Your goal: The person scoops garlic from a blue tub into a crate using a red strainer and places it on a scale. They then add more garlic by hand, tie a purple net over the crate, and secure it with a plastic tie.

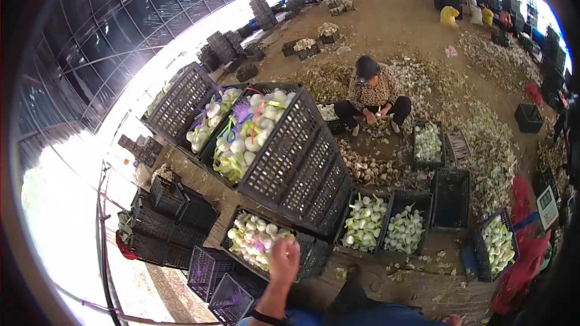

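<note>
My left hand [284,261] reaches over the right edge of a black crate [241,258] heaped with white garlic bulbs [257,232]. Its fingers look curled; whatever they may hold cannot be made out. Pink and purple bits show among the bulbs beside it. Only a small part of my right hand [453,320] shows at the bottom edge, and its fingers are mostly hidden. Ahead of me stand a crate of trimmed garlic [364,220] and another crate with smaller garlic bulbs [403,229], side by side.
Tall stacked crates [302,163] topped with garlic and netting rise ahead to the left. A co-worker [373,93] sits low among garlic and peelings. To the right are a garlic crate [499,247], a digital scale display [547,208] and red netting [521,259].
</note>
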`<state>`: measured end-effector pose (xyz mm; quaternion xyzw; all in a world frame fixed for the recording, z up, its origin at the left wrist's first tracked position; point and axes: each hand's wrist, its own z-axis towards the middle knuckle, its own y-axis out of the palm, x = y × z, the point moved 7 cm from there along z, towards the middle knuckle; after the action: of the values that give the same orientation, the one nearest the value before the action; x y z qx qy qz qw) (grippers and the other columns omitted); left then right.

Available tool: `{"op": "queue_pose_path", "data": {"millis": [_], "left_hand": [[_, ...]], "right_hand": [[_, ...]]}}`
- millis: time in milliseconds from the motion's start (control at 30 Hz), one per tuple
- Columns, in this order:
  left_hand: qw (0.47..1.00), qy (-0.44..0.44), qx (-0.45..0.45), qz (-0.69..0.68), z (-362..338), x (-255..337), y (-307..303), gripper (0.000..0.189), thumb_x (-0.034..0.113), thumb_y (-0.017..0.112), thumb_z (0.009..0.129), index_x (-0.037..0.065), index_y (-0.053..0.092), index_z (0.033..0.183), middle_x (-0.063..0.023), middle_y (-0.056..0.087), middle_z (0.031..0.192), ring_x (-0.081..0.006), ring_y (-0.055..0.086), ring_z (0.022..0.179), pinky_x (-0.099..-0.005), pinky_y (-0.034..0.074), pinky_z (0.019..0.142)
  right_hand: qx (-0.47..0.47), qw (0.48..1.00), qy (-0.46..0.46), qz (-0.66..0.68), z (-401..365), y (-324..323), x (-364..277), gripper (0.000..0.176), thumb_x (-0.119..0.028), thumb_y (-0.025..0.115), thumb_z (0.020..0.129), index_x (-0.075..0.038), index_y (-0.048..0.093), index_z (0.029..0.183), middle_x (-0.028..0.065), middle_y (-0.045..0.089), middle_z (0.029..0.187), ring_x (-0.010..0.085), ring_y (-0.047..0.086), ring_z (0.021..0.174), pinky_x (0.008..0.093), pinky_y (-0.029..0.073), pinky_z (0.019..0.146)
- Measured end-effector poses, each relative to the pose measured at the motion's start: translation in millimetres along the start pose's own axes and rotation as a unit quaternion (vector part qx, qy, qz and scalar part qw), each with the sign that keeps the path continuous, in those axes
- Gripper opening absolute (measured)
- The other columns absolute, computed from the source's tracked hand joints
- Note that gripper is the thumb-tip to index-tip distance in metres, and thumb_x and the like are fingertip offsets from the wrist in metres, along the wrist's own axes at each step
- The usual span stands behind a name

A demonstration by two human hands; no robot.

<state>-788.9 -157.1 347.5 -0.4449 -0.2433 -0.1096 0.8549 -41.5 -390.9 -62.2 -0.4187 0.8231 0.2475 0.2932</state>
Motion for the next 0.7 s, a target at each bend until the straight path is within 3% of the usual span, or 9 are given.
{"op": "queue_pose_path", "data": {"millis": [133,200,300,333,400,467,500,533,700], "left_hand": [[0.992,0.111,0.061,-0.013,179,17,-75,0.02,0.005,0.069,0.081,0.001,0.061,0.099,-0.0112,0.057,0.083,-0.0248,0.055,0.066,-0.0361,0.047,0.06],[0.993,0.116,0.019,0.024,247,0,-69,0.023,0.013,0.068,0.082,0.003,0.062,0.102,-0.0114,0.057,0.083,-0.025,0.054,0.064,-0.0362,0.047,0.061],[0.977,0.135,0.001,0.165,324,-40,-40,0.028,0.028,0.067,0.085,0.002,0.063,0.096,-0.0178,0.062,0.086,-0.0354,0.062,0.071,-0.0465,0.048,0.066],[0.98,0.074,-0.053,0.179,343,-58,-30,0.03,0.031,0.066,0.085,0.003,0.063,0.093,-0.0188,0.063,0.087,-0.0375,0.063,0.075,-0.0483,0.048,0.069],[0.971,0.01,-0.092,0.219,366,-83,-9,0.028,0.031,0.067,0.083,0.004,0.064,0.089,-0.0198,0.067,0.085,-0.0378,0.065,0.08,-0.0479,0.049,0.071],[0.977,0.011,-0.103,0.186,374,-102,4,0.026,0.029,0.067,0.082,0.004,0.065,0.088,-0.0188,0.068,0.085,-0.0371,0.066,0.079,-0.0475,0.05,0.071],[0.979,-0.008,-0.114,0.168,375,-114,10,0.023,0.027,0.068,0.081,0.005,0.067,0.088,-0.0179,0.069,0.084,-0.0364,0.066,0.079,-0.0471,0.05,0.07],[0.98,0.0,-0.115,0.163,375,-113,11,0.023,0.027,0.068,0.081,0.005,0.067,0.088,-0.0179,0.069,0.084,-0.0364,0.066,0.079,-0.0471,0.05,0.07],[0.975,0.052,-0.091,0.194,370,-104,2,0.014,0.021,0.068,0.078,0.007,0.069,0.081,-0.016,0.069,0.08,-0.035,0.067,0.076,-0.0466,0.05,0.068]], "right_hand": [[-0.016,0.997,-0.013,-0.068,5,74,19,0.02,-0.035,0.064,0.089,-0.016,0.059,0.088,0.0057,0.06,0.086,0.0202,0.056,0.076,0.0375,0.044,0.061],[-0.013,0.996,-0.017,-0.092,-2,98,39,0.019,-0.035,0.061,0.091,-0.017,0.058,0.085,0.0046,0.06,0.084,0.0179,0.056,0.072,0.034,0.044,0.056],[0.004,0.994,-0.032,-0.106,-5,115,50,0.02,-0.035,0.059,0.093,-0.018,0.057,0.083,0.0035,0.059,0.082,0.0156,0.055,0.069,0.0306,0.043,0.05],[0.0,0.993,0.001,-0.118,0,115,51,0.017,-0.034,0.061,0.092,-0.019,0.057,0.085,0.0033,0.06,0.081,0.0155,0.056,0.067,0.0314,0.042,0.047],[0.01,0.993,0.022,-0.113,-8,119,47,0.015,-0.033,0.063,0.091,-0.02,0.058,0.087,0.003,0.06,0.08,0.0154,0.056,0.066,0.0321,0.041,0.044],[0.098,0.992,0.022,-0.08,-25,125,35,0.004,-0.013,0.055,0.09,-0.01,0.054,0.092,0.0071,0.054,0.072,0.0205,0.057,0.061,0.0368,0.046,0.046],[0.138,0.988,0.026,-0.066,-39,131,30,0.007,-0.003,0.05,0.089,-0.005,0.053,0.095,0.0092,0.05,0.067,0.0231,0.057,0.058,0.0391,0.049,0.047],[0.09,0.995,0.053,0.002,-32,131,37,0.019,0.004,0.048,0.086,-0.007,0.047,0.1,0.0106,0.048,0.069,0.0206,0.054,0.053,0.0333,0.043,0.039],[0.065,0.993,0.011,-0.103,-48,121,63,0.007,0.001,0.051,0.087,-0.006,0.052,0.088,0.0103,0.053,0.069,0.0206,0.055,0.052,0.034,0.044,0.042]]}}
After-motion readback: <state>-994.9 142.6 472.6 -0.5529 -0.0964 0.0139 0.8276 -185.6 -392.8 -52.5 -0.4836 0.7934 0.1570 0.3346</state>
